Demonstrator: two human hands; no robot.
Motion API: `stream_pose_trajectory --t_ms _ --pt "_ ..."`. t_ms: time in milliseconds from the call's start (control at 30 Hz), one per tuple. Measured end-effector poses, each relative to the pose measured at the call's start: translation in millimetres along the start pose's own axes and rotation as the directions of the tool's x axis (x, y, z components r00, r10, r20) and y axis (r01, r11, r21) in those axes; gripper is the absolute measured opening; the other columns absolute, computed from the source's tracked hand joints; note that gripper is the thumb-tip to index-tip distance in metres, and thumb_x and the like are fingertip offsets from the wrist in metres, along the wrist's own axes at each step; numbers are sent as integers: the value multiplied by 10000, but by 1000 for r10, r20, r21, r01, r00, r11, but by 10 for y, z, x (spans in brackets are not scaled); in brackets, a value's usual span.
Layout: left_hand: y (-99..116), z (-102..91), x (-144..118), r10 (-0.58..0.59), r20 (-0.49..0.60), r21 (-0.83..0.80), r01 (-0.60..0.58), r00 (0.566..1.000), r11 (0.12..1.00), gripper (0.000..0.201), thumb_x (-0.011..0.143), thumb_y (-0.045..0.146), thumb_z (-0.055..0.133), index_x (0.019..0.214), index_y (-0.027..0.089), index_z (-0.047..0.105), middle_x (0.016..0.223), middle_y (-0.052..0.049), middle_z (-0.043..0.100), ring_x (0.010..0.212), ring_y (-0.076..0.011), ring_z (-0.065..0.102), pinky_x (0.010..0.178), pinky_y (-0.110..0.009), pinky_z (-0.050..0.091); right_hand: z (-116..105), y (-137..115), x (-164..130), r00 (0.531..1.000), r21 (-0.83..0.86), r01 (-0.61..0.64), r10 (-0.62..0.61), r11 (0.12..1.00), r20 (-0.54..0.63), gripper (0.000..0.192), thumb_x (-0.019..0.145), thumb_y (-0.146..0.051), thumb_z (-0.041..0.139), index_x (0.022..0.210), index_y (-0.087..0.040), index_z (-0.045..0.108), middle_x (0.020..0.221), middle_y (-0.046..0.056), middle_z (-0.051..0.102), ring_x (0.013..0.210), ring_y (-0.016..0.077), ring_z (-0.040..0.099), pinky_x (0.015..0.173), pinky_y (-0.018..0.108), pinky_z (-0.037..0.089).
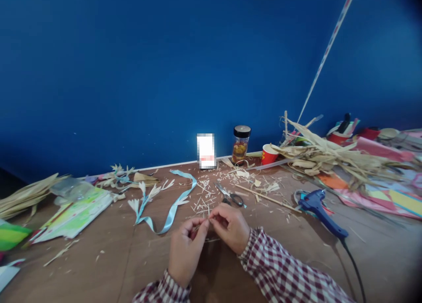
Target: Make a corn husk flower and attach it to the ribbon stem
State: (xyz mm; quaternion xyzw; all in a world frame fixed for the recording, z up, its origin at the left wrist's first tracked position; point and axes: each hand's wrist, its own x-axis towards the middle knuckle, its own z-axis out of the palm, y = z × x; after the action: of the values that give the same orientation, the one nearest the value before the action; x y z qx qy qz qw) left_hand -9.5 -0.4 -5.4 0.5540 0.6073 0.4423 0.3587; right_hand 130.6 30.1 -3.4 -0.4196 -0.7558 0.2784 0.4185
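From the head view, I have both hands low and centred over the desk (108, 250). My left hand (184, 250) and right hand (231, 226) meet fingertip to fingertip, each pinched closed on a thin pale straw sliver (207, 223) held between them just above the desk surface. The sliver is too fine for me to tell whether it is one strand or several.

Just beyond my hands lie loose straw cuttings (204, 202) and a pair of scissors (231, 195). To the left of these a light blue ribbon (174, 206) curls across the desk, and to the right a blue glue gun (318, 208) rests with its cord trailing toward me. A jar with a black lid (241, 144) and a red paper cup (268, 154) stand by the blue wall, beside a heap of dried husks (329, 158).

I judge this as the fine-shaping step, working the sliver between my fingertips. The next move calls for a steady pinch and small finger motions, since so thin a strand would likely snap or slip easily.
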Motion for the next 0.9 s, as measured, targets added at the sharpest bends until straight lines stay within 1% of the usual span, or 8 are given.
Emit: stream_pose_trajectory --t_ms 133,200,300,467,600,767,833,900 --pt "67 -60 -59 -38 36 -71 41 999 997 306 707 401 556 815 139 672 570 4 604 488 -113 458 477 -206 359 -27 -62 -28 1000 2 19 -19 1000 25 65 761 -145 510 796 -176 556 655 -17 497 564 101 447 523 200 341" --pt "94 -102 -131 -46 28 -59 48 999 997 307 702 395 561 825 138 676 534 15 584 462 -105 438 448 -199 340 -59 -119 -57 997 -12 40 -40 999 65 51 762 -155 517 798 -176 547 625 -26 489 554 100 442 523 199 340" --pt "100 -155 -257 -55 -3 -23 55 998 998 295 695 386 564 796 133 679 468 33 524 430 -97 409 414 -190 309 -105 -220 -121 986 -63 113 -104 992 129 39 772 -162 512 769 -179 547 602 -32 469 553 100 431 525 200 328" --pt "70 -215 -407 -45 -5 -7 45 999 999 255 707 355 550 739 135 675 524 9 563 476 -105 451 450 -189 338 -116 -342 -226 969 -117 199 -178 973 173 71 799 -172 489 782 -179 558 614 -23 486 582 109 444 562 213 324" --pt "102 -255 -472 -49 -28 17 49 998 999 263 709 356 544 733 128 673 466 31 501 444 -94 406 423 -183 303 -95 -396 -256 969 -120 200 -179 972 167 83 811 -168 474 779 -177 550 630 -14 507 605 116 460 575 216 331" --pt "130 -249 -481 -47 -30 10 48 998 999 298 720 372 526 780 121 675 532 10 556 481 -104 434 448 -190 329 -78 -398 -260 980 -131 164 -146 978 136 83 814 -189 479 777 -188 553 642 -12 515 606 118 463 565 219 331" --pt "124 -263 -464 -50 -37 33 52 998 998 312 718 382 524 791 119 675 511 17 539 467 -103 420 439 -193 323 -91 -378 -259 982 -123 147 -129 982 139 77 810 -190 491 773 -193 558 674 -10 534 617 116 467 569 218 333" --pt "114 -321 -450 -40 -62 74 45 997 996 324 714 394 527 804 119 674 476 31 505 446 -101 400 428 -195 315 -118 -351 -254 985 -97 128 -115 987 129 82 811 -187 492 765 -194 560 705 -9 545 634 113 471 584 217 338"
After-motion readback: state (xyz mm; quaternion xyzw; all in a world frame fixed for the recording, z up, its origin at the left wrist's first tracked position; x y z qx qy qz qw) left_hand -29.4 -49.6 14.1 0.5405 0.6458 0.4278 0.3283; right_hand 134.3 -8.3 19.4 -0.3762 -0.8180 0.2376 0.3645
